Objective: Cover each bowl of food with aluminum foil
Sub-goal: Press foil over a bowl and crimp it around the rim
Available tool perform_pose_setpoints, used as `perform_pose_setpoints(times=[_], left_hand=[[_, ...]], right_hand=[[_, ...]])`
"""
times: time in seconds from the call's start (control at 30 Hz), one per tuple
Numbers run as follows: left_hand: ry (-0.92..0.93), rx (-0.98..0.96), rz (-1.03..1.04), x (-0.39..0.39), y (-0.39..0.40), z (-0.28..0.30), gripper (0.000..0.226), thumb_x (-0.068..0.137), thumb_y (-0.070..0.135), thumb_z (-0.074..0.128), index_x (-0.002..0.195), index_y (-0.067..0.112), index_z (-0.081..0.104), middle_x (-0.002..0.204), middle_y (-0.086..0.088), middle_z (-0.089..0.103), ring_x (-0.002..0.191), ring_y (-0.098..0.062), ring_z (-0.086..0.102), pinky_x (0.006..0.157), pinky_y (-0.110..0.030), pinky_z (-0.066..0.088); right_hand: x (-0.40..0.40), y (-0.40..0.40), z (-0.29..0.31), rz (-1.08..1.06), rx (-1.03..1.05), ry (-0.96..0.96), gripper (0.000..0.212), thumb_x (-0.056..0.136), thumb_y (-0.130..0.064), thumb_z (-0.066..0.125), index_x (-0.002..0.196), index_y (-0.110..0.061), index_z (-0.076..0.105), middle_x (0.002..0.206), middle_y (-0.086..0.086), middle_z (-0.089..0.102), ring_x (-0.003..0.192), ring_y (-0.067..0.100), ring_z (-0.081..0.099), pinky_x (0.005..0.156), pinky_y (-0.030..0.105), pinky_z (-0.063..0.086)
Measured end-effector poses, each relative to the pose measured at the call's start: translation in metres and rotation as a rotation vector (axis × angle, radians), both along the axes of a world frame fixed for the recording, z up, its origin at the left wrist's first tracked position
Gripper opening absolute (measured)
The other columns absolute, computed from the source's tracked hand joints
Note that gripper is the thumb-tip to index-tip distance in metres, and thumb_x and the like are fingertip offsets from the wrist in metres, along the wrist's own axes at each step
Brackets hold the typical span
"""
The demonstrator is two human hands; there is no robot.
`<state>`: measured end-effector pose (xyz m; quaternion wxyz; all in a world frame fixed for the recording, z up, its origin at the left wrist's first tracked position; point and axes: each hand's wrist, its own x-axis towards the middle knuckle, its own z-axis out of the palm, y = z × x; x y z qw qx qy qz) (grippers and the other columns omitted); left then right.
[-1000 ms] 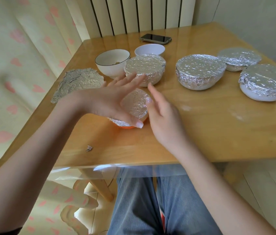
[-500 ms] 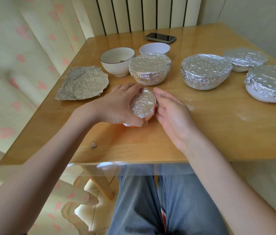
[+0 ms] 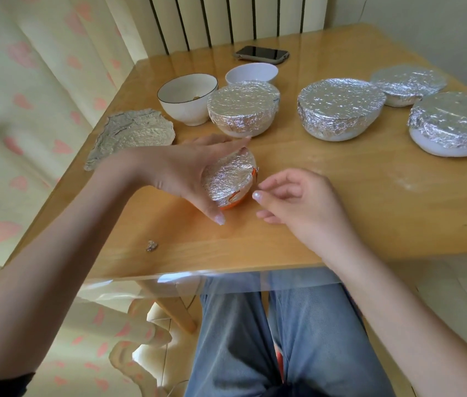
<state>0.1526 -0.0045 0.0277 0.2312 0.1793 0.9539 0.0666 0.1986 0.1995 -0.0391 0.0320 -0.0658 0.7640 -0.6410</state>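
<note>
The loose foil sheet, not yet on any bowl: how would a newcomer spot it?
Start at the wooden table and go to its left edge, by the curtain. There, left of the black-rimmed open bowl, lies the loose foil sheet. It alone lies flat and crumpled on the wood, wrapped over nothing.

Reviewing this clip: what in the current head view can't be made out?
- Contents of the orange bowl: hidden by its foil and the left hand.
- Food in the four foil-covered bowls, e.g.: foil hides it.
- Small white bowl: partly behind a covered bowl, inside unseen.
- Black-rimmed bowl: brownish bit inside, too small to identify.
- Foil scrap: too small to tell its shape.
</note>
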Motion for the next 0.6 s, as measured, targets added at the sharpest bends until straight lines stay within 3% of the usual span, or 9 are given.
perform_pose_setpoints(times=[0.07, 0.23, 0.4, 0.6], left_hand=[[0.033, -0.014, 0.015, 0.000, 0.002, -0.002, 0.133, 0.037, 0.079, 0.073, 0.142, 0.064, -0.007, 0.150, 0.029, 0.011, 0.144, -0.009, 0.013, 0.118, -0.043, 0.023], [0.074, -0.039, 0.076, 0.006, 0.007, -0.004, 0.134, 0.032, 0.081, 0.065, 0.145, 0.060, -0.004, 0.147, 0.024, 0.015, 0.140, -0.015, 0.018, 0.114, -0.045, 0.029], [0.083, -0.044, 0.086, 0.010, 0.009, -0.002, 0.126, 0.057, 0.062, 0.083, 0.148, 0.055, -0.004, 0.151, 0.020, 0.012, 0.141, -0.016, 0.015, 0.114, -0.044, 0.027], [0.084, -0.053, 0.093, 0.012, 0.011, -0.002, 0.124, 0.059, 0.062, 0.081, 0.147, 0.056, -0.006, 0.153, 0.019, 0.010, 0.141, -0.017, 0.013, 0.112, -0.043, 0.026]], right_hand=[[0.003, -0.004, 0.002, -0.030, -0.102, -0.115, 0.011, 0.086, -0.017, 0.069, 0.081, -0.007, 0.065, 0.071, 0.012, 0.069, 0.065, 0.022, 0.071, 0.063, 0.035, 0.059], [-0.009, -0.005, 0.026, 0.230, -0.085, -0.433, 0.051, 0.094, -0.047, 0.050, 0.086, 0.002, 0.062, 0.066, 0.016, 0.064, 0.058, 0.025, 0.069, 0.053, 0.031, 0.059], [-0.014, -0.008, 0.028, 0.285, -0.061, -0.468, 0.045, 0.096, -0.042, 0.049, 0.084, 0.000, 0.060, 0.061, 0.013, 0.060, 0.048, 0.018, 0.063, 0.048, 0.028, 0.057], [-0.015, -0.008, 0.027, 0.265, -0.128, -0.439, 0.038, 0.093, -0.036, 0.054, 0.082, 0.000, 0.061, 0.059, 0.009, 0.055, 0.041, 0.010, 0.056, 0.042, 0.021, 0.051]])
